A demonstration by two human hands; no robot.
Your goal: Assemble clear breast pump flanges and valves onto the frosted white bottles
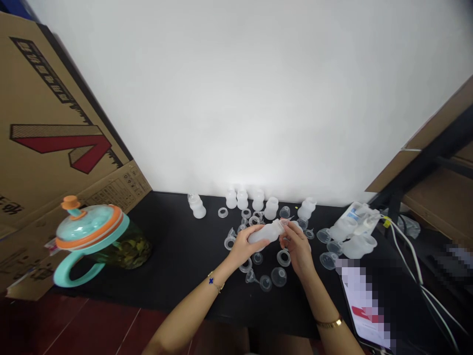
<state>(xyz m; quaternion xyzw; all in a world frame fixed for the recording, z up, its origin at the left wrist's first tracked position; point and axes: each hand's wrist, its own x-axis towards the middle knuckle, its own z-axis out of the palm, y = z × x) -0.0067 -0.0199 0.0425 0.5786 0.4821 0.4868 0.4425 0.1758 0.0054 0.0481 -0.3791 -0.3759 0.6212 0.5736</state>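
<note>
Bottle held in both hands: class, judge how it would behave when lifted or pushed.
The bottle looks empty and translucent plastic, so probably light. Its rounded body, lying sideways between the left hand and right hand, would likely roll if laid down.

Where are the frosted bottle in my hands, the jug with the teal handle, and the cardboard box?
frosted bottle (264,232): head view, middle of its body.
jug (88,224): head view, on its domed lid.
cardboard box (48,123): head view, its printed side.
</note>
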